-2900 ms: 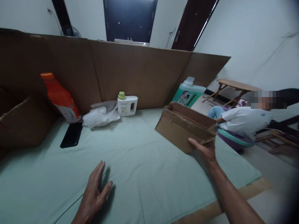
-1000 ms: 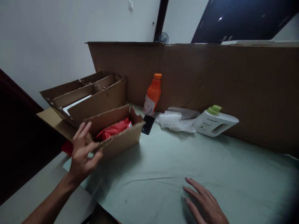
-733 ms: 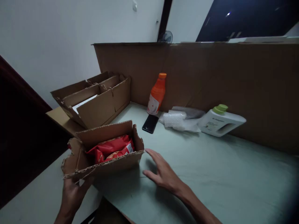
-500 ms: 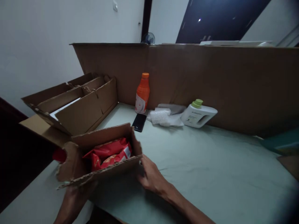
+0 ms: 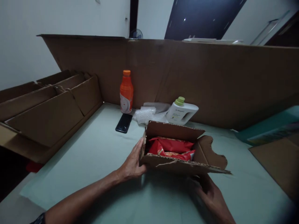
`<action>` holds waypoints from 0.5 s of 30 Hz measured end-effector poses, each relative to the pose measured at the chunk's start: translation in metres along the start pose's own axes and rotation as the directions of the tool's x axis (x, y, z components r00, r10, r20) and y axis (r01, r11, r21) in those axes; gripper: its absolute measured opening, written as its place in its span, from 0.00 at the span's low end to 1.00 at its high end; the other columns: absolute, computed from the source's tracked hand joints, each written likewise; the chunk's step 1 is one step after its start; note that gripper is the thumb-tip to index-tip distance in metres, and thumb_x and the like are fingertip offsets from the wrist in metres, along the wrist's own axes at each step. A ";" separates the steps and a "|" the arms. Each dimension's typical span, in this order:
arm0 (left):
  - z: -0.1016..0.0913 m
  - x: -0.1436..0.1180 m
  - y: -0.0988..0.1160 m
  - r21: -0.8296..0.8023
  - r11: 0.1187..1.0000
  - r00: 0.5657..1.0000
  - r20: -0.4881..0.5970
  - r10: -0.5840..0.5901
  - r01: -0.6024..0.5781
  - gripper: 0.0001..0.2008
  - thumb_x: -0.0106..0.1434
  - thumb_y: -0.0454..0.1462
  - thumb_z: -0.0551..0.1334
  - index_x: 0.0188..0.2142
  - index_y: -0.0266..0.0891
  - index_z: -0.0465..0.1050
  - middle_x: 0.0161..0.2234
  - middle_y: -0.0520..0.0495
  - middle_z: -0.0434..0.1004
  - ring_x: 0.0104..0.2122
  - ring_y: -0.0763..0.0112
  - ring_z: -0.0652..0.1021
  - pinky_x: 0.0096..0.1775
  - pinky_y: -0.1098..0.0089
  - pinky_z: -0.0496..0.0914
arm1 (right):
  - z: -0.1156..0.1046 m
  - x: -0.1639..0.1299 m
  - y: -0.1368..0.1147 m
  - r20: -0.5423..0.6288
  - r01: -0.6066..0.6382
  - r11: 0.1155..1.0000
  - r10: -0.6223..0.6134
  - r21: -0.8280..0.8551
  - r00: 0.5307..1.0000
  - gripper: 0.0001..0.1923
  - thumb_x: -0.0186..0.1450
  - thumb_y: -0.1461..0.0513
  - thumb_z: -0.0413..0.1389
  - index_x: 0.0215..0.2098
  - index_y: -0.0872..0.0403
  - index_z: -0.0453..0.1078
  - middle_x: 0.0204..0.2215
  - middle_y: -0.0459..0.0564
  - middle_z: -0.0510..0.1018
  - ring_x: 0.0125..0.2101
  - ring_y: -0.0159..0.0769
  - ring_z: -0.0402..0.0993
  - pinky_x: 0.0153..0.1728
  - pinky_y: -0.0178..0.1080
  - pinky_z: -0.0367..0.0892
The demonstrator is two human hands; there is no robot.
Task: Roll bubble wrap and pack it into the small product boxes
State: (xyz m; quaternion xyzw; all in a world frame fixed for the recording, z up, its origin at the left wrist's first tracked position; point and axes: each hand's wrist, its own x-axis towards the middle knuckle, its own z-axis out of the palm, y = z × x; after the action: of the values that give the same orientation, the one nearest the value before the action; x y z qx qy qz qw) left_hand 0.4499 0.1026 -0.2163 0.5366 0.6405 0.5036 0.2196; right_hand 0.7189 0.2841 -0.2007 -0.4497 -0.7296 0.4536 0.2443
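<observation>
Holding box (image 5: 181, 168) w/ L hand (image 5: 131, 165)

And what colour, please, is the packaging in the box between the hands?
The packaging is mostly red; see the head view.

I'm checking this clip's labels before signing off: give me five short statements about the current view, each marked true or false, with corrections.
1. The left hand touches the small box at its left end. True.
2. The small box is closed on top. False: it is open, showing red packaging inside.
3. The phone lies nearer the person than the orange bottle. True.
4. The white bottle has a blue cap. False: its cap is green.
5. Bubble wrap lies between those bottles. True.
</observation>
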 end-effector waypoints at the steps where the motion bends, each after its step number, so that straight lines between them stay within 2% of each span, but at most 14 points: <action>1: -0.007 0.000 -0.003 -0.003 1.000 1.000 0.009 -0.016 0.016 0.51 0.53 0.31 0.60 0.73 0.40 0.37 0.73 0.38 0.43 0.71 0.49 0.49 0.69 0.48 0.49 | 0.004 0.000 0.002 -0.012 -0.026 1.000 0.026 0.016 1.000 0.26 0.47 0.50 0.63 0.41 0.52 0.74 0.39 0.56 0.85 0.40 0.52 0.83 0.39 0.42 0.77; 3: -0.028 0.002 -0.006 0.037 0.996 0.997 -0.003 -0.078 0.078 0.46 0.51 0.29 0.57 0.71 0.39 0.48 0.71 0.39 0.52 0.69 0.52 0.58 0.67 0.51 0.56 | 0.011 -0.002 0.008 0.000 -0.082 0.996 0.082 0.034 0.997 0.25 0.48 0.49 0.64 0.42 0.52 0.75 0.38 0.54 0.85 0.40 0.51 0.82 0.40 0.41 0.78; 5: -0.051 0.017 -0.005 0.163 0.973 0.984 -0.097 -0.146 0.161 0.38 0.53 0.29 0.56 0.66 0.37 0.60 0.66 0.38 0.64 0.63 0.55 0.69 0.62 0.54 0.66 | 0.015 -0.003 0.017 0.000 -0.132 0.990 0.132 0.046 0.991 0.25 0.50 0.48 0.65 0.42 0.52 0.76 0.39 0.54 0.85 0.42 0.51 0.82 0.43 0.42 0.77; 8: -0.071 0.073 0.002 0.362 0.904 0.956 -0.257 -0.138 0.228 0.27 0.60 0.35 0.57 0.59 0.34 0.68 0.60 0.36 0.71 0.58 0.57 0.73 0.58 0.58 0.69 | 0.019 -0.003 0.030 -0.046 -0.173 0.983 0.176 0.058 0.983 0.26 0.51 0.46 0.65 0.42 0.53 0.76 0.40 0.54 0.85 0.43 0.53 0.82 0.45 0.44 0.77; 10: -0.068 0.123 0.008 0.413 0.882 0.951 -0.289 -0.108 0.226 0.28 0.61 0.40 0.61 0.60 0.34 0.68 0.62 0.35 0.67 0.62 0.55 0.67 0.63 0.57 0.62 | 0.021 -0.005 0.034 -0.064 -0.164 0.985 0.167 0.056 0.984 0.26 0.51 0.46 0.65 0.41 0.53 0.76 0.40 0.54 0.85 0.43 0.53 0.82 0.43 0.45 0.77; 12: -0.056 0.171 0.011 0.439 0.861 0.941 -0.318 -0.117 0.256 0.32 0.57 0.44 0.66 0.60 0.35 0.68 0.64 0.34 0.65 0.65 0.48 0.63 0.64 0.52 0.58 | 0.027 -0.008 0.034 -0.112 -0.139 0.988 0.145 0.060 0.983 0.24 0.52 0.46 0.63 0.40 0.53 0.76 0.40 0.54 0.85 0.42 0.52 0.81 0.43 0.45 0.77; 13: -0.049 0.191 0.011 0.447 0.847 0.932 -0.335 -0.138 0.286 0.33 0.55 0.44 0.68 0.59 0.36 0.70 0.63 0.33 0.66 0.64 0.45 0.63 0.63 0.50 0.58 | 0.030 -0.010 0.032 -0.142 -0.132 0.990 0.139 0.057 0.980 0.24 0.53 0.45 0.62 0.40 0.53 0.76 0.40 0.54 0.85 0.42 0.52 0.81 0.43 0.45 0.77; 15: -0.041 0.219 0.008 0.440 0.826 0.909 -0.371 -0.191 0.353 0.26 0.53 0.41 0.68 0.51 0.36 0.76 0.56 0.32 0.74 0.60 0.41 0.68 0.59 0.48 0.62 | 0.036 -0.014 0.026 -0.199 -0.126 0.991 0.131 0.036 0.971 0.24 0.55 0.45 0.60 0.40 0.53 0.76 0.40 0.54 0.85 0.42 0.52 0.81 0.43 0.45 0.76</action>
State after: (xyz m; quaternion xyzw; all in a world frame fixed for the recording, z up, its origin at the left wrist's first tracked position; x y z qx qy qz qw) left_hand 0.3480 0.2839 -0.1360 0.3903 0.8454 0.3624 0.0404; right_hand 0.7094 0.2602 -0.2401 -0.5366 -0.6654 0.4290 0.2920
